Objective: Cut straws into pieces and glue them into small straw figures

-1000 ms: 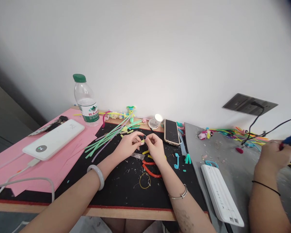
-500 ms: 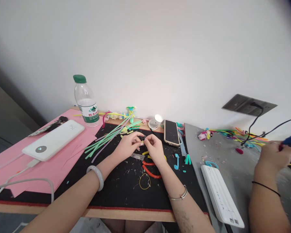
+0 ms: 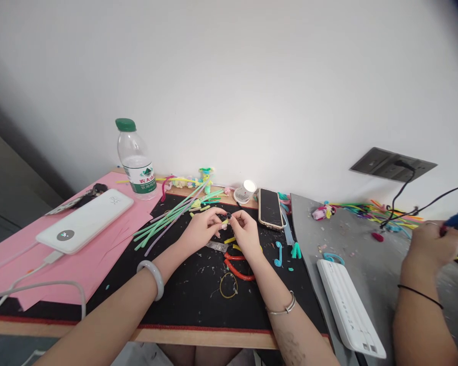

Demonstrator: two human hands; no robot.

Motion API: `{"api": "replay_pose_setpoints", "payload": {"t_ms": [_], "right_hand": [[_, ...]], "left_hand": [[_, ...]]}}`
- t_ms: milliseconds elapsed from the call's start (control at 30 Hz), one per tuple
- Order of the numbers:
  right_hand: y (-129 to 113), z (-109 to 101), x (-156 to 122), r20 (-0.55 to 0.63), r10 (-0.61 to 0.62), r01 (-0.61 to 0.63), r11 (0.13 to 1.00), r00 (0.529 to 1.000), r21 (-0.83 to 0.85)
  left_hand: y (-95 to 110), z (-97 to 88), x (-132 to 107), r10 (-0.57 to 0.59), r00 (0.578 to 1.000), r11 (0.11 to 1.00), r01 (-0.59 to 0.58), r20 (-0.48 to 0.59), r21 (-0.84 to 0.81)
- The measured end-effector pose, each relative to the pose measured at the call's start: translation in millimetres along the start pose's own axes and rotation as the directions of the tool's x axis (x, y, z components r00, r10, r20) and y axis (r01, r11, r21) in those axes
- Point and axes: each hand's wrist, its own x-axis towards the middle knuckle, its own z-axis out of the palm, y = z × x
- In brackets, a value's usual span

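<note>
Above the black mat, both hands meet fingertip to fingertip. My left hand pinches a short yellow-green pipe cleaner piece from one side. On its other side, my right hand is closed with thumb and finger on the same piece. Dark nails show at the fingertips, and the fingers partly hide the piece. Beneath the right hand lies a tool with red handles, its far end covered. A yellowish ring-shaped band rests nearer me. Green and purple pipe cleaners lie left of the hands.
A water bottle and white power bank stand on pink paper at left. Behind are a paper cup and phone. At right are another white power bank and another person's hand holding something blue.
My fingers have shifted slightly around the small piece, and more of its yellow-green shows between them. Other things look unchanged apart from a slight camera shift.
</note>
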Motion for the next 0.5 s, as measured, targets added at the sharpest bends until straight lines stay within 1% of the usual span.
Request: {"api": "replay_pose_setpoints", "payload": {"t_ms": [233, 400, 500], "right_hand": [[0.7, -1.8, 0.1, -0.047, -0.040, 0.036, 0.997, 0.998, -0.069], [2.7, -1.0, 0.2, 0.003, -0.023, 0.023, 0.998, 1.000, -0.051], [3.6, -2.0, 0.5, -0.010, -0.039, 0.038, 0.996, 0.999, -0.079]], "left_hand": [[-1.6, 0.6, 0.0, -0.017, 1.000, 1.000, 0.017, -0.005, -0.005], [-0.7, -0.6, -0.2, -0.015, 1.000, 1.000, 0.015, -0.015, -0.004], [0.0, -0.8, -0.5, -0.031, 0.999, 0.999, 0.030, -0.015, -0.012]]}}
